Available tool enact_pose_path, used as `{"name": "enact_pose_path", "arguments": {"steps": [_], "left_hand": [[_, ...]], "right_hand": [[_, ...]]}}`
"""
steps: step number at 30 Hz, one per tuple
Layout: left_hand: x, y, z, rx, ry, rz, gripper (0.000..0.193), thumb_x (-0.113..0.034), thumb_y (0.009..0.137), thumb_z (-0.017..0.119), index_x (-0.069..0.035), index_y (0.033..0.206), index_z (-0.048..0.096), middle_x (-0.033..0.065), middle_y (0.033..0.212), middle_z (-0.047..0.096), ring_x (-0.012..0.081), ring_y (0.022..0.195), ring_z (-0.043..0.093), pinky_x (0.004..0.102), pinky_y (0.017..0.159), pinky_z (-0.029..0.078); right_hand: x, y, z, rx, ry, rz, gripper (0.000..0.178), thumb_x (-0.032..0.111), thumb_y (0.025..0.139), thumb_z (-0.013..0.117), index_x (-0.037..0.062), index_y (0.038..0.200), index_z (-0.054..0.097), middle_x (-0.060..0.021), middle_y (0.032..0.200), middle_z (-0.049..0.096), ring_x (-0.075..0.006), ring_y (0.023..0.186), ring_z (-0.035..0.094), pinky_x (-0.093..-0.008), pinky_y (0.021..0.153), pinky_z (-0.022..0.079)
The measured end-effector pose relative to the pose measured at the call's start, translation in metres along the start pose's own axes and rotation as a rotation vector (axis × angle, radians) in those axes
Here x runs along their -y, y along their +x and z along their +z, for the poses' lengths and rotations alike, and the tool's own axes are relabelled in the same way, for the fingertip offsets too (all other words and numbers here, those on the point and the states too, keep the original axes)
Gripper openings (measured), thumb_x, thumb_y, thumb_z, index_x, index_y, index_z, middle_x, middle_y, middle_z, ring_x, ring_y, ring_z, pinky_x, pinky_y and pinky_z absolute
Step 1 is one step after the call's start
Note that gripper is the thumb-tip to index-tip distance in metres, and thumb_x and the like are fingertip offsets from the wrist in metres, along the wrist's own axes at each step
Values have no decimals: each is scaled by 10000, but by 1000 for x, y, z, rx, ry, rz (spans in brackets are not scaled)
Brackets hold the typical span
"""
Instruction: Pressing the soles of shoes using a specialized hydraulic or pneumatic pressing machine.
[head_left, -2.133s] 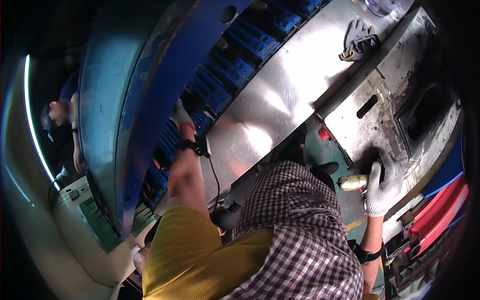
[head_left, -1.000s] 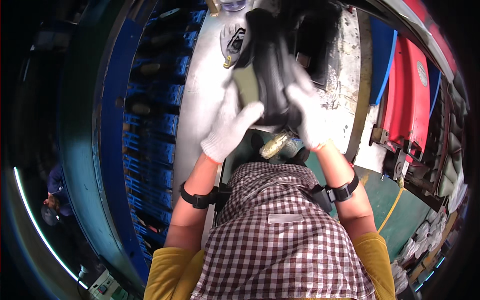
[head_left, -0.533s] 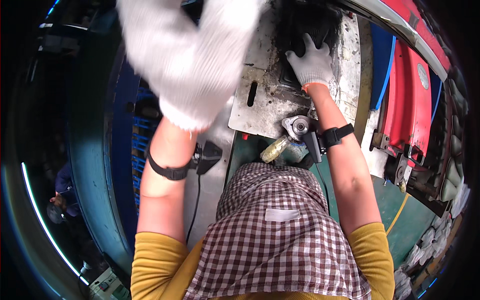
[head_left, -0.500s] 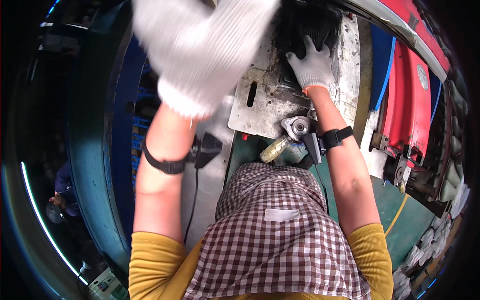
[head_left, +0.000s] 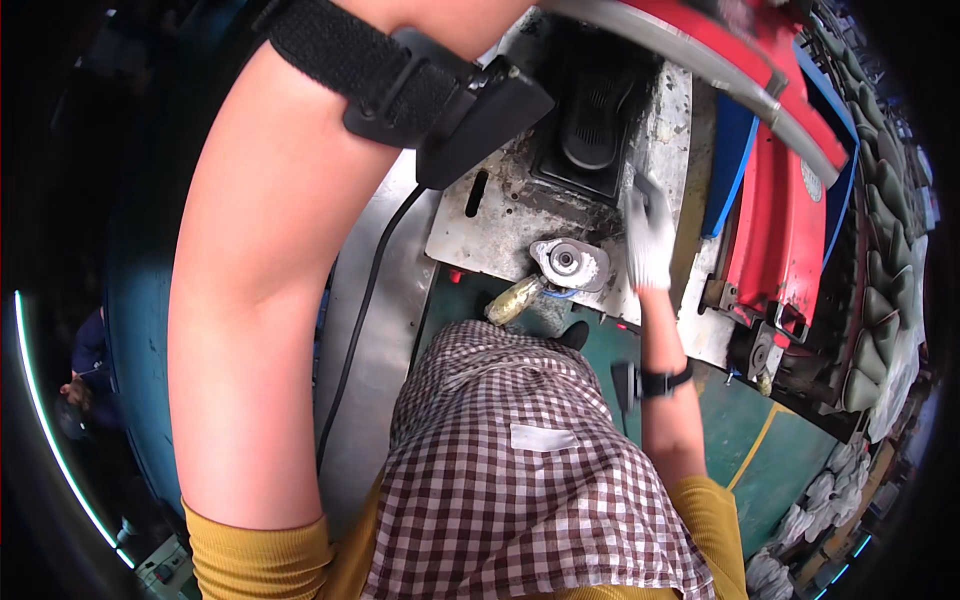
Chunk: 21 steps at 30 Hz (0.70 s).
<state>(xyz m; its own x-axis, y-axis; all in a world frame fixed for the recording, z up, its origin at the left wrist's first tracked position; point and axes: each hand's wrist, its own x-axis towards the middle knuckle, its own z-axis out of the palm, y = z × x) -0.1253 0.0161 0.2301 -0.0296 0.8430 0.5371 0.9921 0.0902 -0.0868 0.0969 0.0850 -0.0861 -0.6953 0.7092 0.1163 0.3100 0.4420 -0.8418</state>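
Biggest thing in the picture: the bare left arm [head_left: 255,265], a yellow sleeve at its lower end, running out over the upper edge. The left hand is beyond the view, so there's no telling whether its grip is wide, narrow or holding something. Next in size, a brown-and-white checked apron [head_left: 520,500] bulges up from the lower edge. Ahead of it lies the worn metal plate [head_left: 515,220], scuffed and spotted, and over its upper right, slightly blurred, a curved red machine part [head_left: 730,50] with a silvery edge. To the plate's left, a smooth steel strip [head_left: 375,260] slants past the arm.

Down a size to the black rectangular tray [head_left: 605,188] on the plate, and here's the main piece: a black sole-shaped form [head_left: 592,125], lying inside that tray, ribbed patches showing on its top. Just right of the tray, the white-gloved right hand [head_left: 652,235] points up the plate, narrow and smeared by blur; whether its fingers hold or touch anything, I can't tell.

Smaller again, a round-centred metal fitting [head_left: 566,260] sits at the plate's near edge, with a yellowish wrapped handle [head_left: 515,301] jutting toward the apron. Smallest here, a dark slot [head_left: 477,194] in the plate.
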Motion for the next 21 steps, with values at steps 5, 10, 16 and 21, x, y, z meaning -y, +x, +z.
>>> {"name": "enact_pose_path", "arguments": {"steps": [5,10,16,21], "left_hand": [[-32,-34,-7,211,-207,14,449,-410,932,565,-40,1109,749,222,1060,737,366,1011,717,448,939,550],[-66,-68,47,680,-395,-206,415,-535,906,565,-197,935,803,56,843,770,225,830,741,387,796,561],[-94,-137,105,725,-446,-190,386,-490,914,598,-147,1009,747,150,910,745,350,880,733,477,811,571],[-113,-183,147,693,-381,-238,314,-442,919,627,-151,979,728,113,878,740,329,841,736,476,774,574]], "right_hand": [[-34,-120,-55,93,290,276,181,133,1053,578,-2,1014,692,-56,953,730,-110,869,640,-277,796,531],[-46,-143,-46,814,493,530,335,234,1025,678,11,1274,657,-56,1100,717,-111,933,651,-267,834,546],[-12,-106,0,1245,600,554,587,356,1030,648,11,1484,512,-112,1265,671,-165,1075,636,-293,884,548],[-5,-110,42,1362,1062,713,607,389,1046,610,-4,1488,473,-146,1378,610,-286,1254,603,-408,1004,524]]}}
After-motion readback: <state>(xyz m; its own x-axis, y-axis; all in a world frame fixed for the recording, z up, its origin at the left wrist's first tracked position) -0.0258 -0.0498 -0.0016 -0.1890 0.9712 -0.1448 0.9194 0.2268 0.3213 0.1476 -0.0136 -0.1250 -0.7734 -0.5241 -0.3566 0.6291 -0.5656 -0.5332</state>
